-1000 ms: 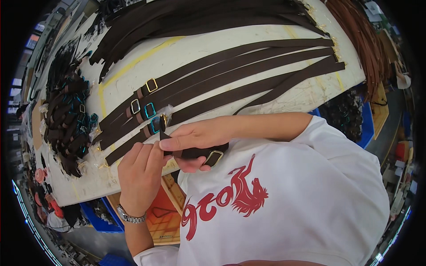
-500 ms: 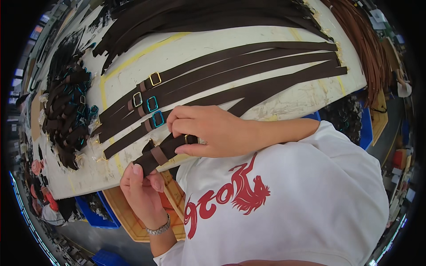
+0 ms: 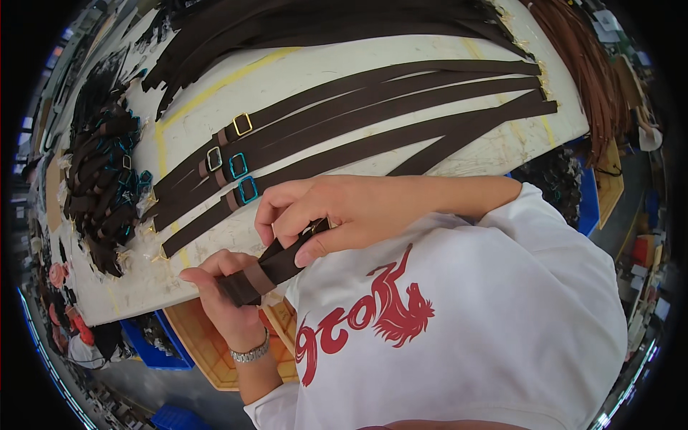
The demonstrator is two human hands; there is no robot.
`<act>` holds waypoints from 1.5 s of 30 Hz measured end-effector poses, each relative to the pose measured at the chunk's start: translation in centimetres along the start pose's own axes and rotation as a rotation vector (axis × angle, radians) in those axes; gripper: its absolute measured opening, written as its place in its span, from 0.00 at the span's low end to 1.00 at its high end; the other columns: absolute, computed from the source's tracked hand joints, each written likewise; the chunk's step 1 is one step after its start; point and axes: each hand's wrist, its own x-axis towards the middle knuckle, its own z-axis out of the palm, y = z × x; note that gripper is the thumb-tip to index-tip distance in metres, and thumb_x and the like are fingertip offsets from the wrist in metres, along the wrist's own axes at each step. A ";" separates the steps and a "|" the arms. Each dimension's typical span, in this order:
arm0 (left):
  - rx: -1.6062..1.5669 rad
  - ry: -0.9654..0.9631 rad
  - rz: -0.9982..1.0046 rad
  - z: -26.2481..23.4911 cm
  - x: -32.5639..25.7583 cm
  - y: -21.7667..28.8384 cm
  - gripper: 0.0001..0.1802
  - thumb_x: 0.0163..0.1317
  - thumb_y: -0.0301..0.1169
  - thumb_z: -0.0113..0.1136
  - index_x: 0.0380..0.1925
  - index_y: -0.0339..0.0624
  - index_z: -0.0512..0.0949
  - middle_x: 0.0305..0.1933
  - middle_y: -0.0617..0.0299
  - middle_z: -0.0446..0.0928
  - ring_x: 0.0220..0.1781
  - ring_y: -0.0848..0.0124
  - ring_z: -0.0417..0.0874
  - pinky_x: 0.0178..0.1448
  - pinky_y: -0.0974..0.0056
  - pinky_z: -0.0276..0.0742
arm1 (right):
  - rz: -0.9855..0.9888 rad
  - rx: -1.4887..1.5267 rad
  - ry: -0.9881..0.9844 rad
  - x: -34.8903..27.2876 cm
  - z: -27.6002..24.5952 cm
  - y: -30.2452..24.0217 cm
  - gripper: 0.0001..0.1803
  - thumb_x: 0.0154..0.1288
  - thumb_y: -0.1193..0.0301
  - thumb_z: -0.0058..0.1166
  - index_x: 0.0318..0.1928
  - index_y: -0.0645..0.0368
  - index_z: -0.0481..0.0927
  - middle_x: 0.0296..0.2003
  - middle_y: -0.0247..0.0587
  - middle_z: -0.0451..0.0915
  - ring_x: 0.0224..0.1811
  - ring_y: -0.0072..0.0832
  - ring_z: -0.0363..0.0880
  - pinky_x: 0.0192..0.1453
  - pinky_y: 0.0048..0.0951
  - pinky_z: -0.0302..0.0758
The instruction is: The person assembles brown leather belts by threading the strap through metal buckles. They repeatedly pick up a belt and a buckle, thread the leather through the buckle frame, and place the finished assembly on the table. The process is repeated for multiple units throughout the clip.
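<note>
A dark brown webbing strap (image 3: pixel 283 262) runs between my two hands at the table's near edge, in front of my body. My right hand (image 3: pixel 337 211) pinches its upper part, thumb below and fingers curled over; a small piece of metal hardware shows partly under the fingers. Round the strap sits a lighter brown loop (image 3: pixel 257 278). My left hand (image 3: pixel 228 301) grips the strap's lower end, with curled fingers at its far side and the thumb lifted away to the left. Just beyond, a strap with a blue buckle (image 3: pixel 248 190) lies on the table.
Several brown straps (image 3: pixel 373 107) lie side by side on the white table (image 3: pixel 132 290), with gold, silver and blue buckles. Bundled straps with buckles (image 3: pixel 100 179) are heaped at left. A dark strap pile (image 3: pixel 301 29) lies at the back. Orange (image 3: pixel 204 344) and blue crates (image 3: pixel 161 344) stand below.
My left thumb has lifted off the strap and swung left. My right hand has moved slightly left and its grip on the strap has shifted, covering more of the hardware.
</note>
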 end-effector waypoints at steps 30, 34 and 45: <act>0.941 -0.388 0.125 2.1 5.5 1.6 0.16 0.50 0.29 0.80 0.34 0.30 0.86 0.35 0.53 0.86 0.41 0.55 0.86 0.49 0.58 0.80 | 0.088 0.130 0.121 0.0 -1.9 2.4 0.14 0.72 0.71 0.68 0.52 0.59 0.77 0.49 0.36 0.85 0.52 0.29 0.84 0.55 0.38 0.78; 0.822 -0.433 0.040 0.5 6.4 2.5 0.16 0.48 0.26 0.79 0.35 0.26 0.87 0.38 0.50 0.88 0.45 0.56 0.88 0.54 0.57 0.81 | 0.308 0.590 -0.205 0.8 -3.8 2.6 0.25 0.74 0.62 0.73 0.60 0.62 0.77 0.40 0.32 0.84 0.45 0.20 0.82 0.53 0.27 0.77; 1.243 -0.644 0.178 5.6 7.0 8.8 0.36 0.58 0.38 0.79 0.64 0.32 0.78 0.57 0.50 0.86 0.58 0.51 0.87 0.64 0.55 0.80 | 0.535 0.338 -0.129 2.1 -2.0 0.8 0.26 0.75 0.51 0.67 0.28 0.60 0.84 0.21 0.29 0.79 0.21 0.16 0.72 0.25 0.24 0.68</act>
